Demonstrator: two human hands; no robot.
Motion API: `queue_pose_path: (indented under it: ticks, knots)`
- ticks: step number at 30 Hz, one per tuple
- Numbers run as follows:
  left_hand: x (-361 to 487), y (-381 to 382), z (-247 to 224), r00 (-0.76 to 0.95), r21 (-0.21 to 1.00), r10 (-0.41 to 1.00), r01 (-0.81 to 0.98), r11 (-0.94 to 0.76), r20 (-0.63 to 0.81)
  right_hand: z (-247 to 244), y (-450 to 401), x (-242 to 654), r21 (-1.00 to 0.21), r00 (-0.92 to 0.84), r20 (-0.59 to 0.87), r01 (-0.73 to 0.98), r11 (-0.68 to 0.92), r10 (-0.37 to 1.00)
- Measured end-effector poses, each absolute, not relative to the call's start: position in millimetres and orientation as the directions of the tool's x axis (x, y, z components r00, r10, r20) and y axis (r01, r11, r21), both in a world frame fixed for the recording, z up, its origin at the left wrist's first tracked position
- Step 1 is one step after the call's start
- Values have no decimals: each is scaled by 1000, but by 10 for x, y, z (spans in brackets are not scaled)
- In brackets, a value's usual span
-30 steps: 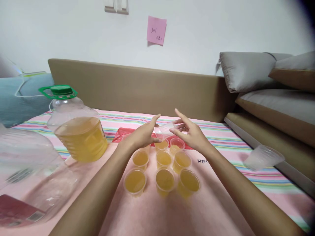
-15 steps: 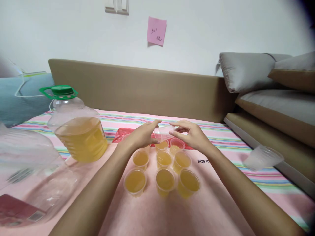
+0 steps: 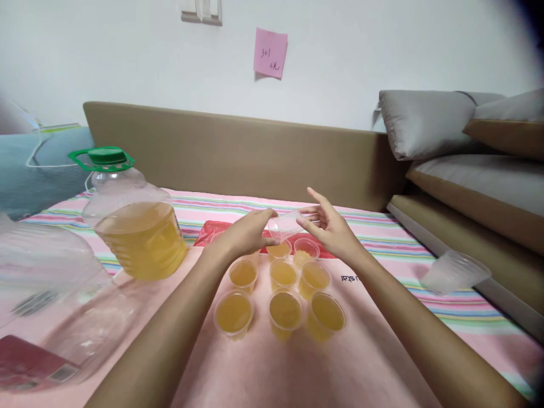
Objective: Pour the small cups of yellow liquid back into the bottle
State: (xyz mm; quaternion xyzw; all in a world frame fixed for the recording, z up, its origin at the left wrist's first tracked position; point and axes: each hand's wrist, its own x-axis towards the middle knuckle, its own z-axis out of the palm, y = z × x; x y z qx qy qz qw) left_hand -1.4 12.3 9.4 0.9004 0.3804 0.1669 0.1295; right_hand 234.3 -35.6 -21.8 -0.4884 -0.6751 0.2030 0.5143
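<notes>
Wall note (image 3: 271,53) reads "301" — left hand (image 3: 250,232) and right hand (image 3: 335,233) hold a clear cup (image 3: 284,225).

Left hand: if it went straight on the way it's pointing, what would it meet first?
Likely the clear cup right in front of it, then the right hand; depth there is hard to judge.

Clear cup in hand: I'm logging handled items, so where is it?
Near the head view's centre, the clear cup is tilted between the left hand and right hand, just above some filled cups.
</notes>
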Motion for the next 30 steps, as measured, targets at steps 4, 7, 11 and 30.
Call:
queue_pose_path:
  ticks: [4, 7, 11, 30]
  knots:
    - [-4, 113, 103, 656, 343, 725, 646, -682, 208, -188, -372, 2322, -772, 11, 513, 442, 457, 858]
    - [-9, 103, 112, 657, 332, 728, 654, -680, 198, -159, -392, 2308, -749, -23, 513, 476, 461, 858]
    - [-10, 88, 130, 658, 317, 728, 660, -681, 196, -137, -416, 2293, -735, -22, 520, 497, 461, 854]
    - [106, -29, 168, 659, 207, 710, 680, -704, 249, -199, -370, 2279, -764, 21, 529, 447, 465, 849]
